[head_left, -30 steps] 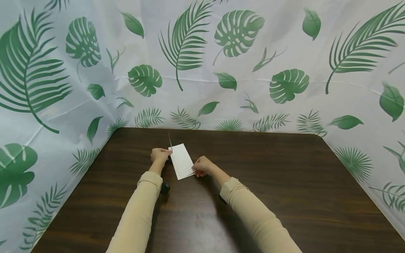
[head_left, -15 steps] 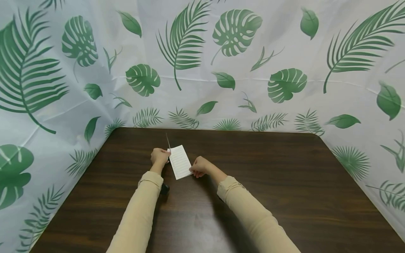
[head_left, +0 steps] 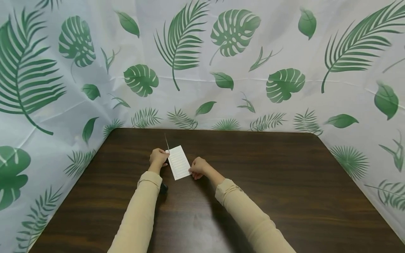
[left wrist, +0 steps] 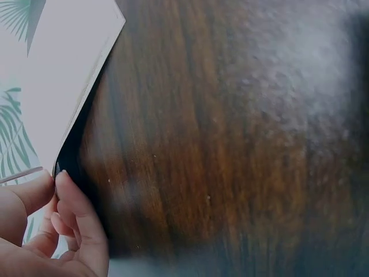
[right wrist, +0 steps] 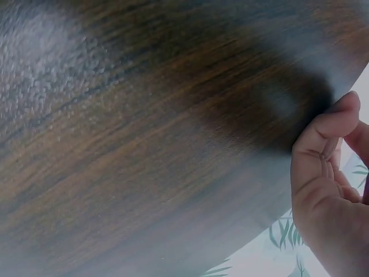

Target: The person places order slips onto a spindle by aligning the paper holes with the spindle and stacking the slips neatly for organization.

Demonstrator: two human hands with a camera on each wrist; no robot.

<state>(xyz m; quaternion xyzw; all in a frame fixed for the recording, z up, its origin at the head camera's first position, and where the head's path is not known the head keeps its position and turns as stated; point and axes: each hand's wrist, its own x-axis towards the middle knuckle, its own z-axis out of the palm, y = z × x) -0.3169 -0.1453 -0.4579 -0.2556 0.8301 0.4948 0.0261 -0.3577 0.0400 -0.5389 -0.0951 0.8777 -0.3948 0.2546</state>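
Note:
A small notebook [head_left: 179, 164] with lined white pages is held open, tilted up over the brown table, in the head view. Its raised cover or leaf [head_left: 167, 143] shows edge-on as a thin sliver at the left. My left hand [head_left: 158, 157] pinches the notebook's left edge between thumb and fingers; in the left wrist view the pages [left wrist: 72, 69] rise bright from that pinch, too washed out to read. At the lower right corner, my right hand [head_left: 199, 168] pinches the notebook with thumb and curled forefinger. In the right wrist view, fingers [right wrist: 314, 156] hide most of the notebook.
The dark wood-grain table [head_left: 269, 182] spreads widely to the right and toward me. Behind it hangs a white sheet [head_left: 196, 52] printed with green leaves. A black wrist device [head_left: 163, 188] shows beneath the left sleeve [head_left: 139, 207].
The notebook's pages have shifted slightly, with the right corner's loose leaf edges now lying together. Both hands keep their hold; the whole view drifts slightly left.

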